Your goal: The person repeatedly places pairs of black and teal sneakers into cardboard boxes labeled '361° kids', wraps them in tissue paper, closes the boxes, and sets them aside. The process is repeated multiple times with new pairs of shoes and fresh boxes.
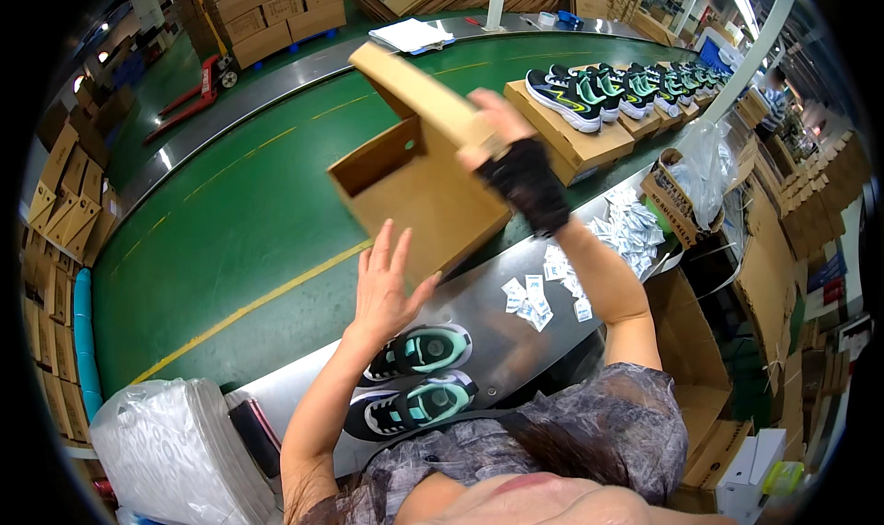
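A brown cardboard shoebox stands tilted at an angle on the green belt, its lid raised. My right hand, in a black fingerless glove and a little blurred, grips the lid near its right end. At the near side of the box my left hand is open, fingers spread, its fingertips against or just over the cardboard; contact is hard to tell. Below it, on the metal ledge, lies a pair of black-and-mint sneakers with white soles. What the box holds inside is mostly hidden.
Small white packets lie on the metal ledge to the right. Boxes topped with sneakers line the belt at far right. A stack of translucent bags sits at lower left, beside a dark flat case.
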